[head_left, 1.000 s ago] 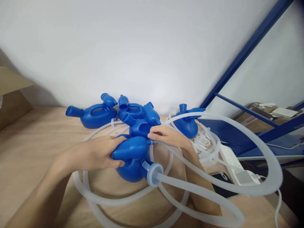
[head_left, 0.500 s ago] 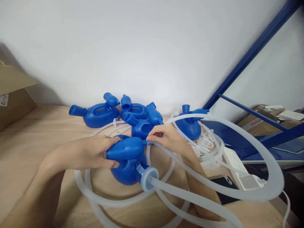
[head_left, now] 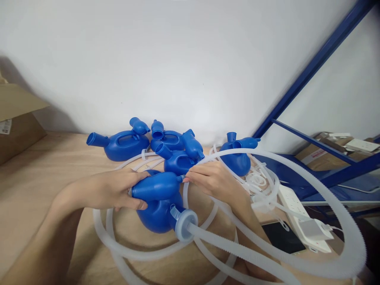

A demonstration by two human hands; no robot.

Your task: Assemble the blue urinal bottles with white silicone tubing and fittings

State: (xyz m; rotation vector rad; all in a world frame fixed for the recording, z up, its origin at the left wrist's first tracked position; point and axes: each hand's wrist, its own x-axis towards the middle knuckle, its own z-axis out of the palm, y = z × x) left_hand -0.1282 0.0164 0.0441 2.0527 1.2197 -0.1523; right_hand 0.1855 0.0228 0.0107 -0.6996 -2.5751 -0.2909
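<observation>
My left hand (head_left: 118, 189) is wrapped round the wide end of a blue plastic funnel (head_left: 157, 186), bulb-shaped with a narrow nozzle pointing right. Beneath it stands a blue urinal bottle (head_left: 157, 219). A translucent cap (head_left: 186, 226) covers the bottle's mouth, and a hose runs out of it to the lower right. My right hand (head_left: 218, 180) pinches the end of a white corrugated hose (head_left: 297, 158) at the funnel's nozzle. The fingers hide most of that joint, so how far the hose sits on it I cannot tell.
Several more blue urinal bottles (head_left: 126, 146) with funnels stand along the wall. Coiled clear tubing (head_left: 263, 186), a white power strip (head_left: 297, 215) and a black phone (head_left: 282, 237) lie at right. A cardboard box (head_left: 20, 134) is at left, a blue metal rack (head_left: 314, 71) at right.
My right hand has turned, its back now more toward me and its fingers closed over the hose end at the nozzle. The hose loop has swung lower at right. My left hand keeps its hold.
</observation>
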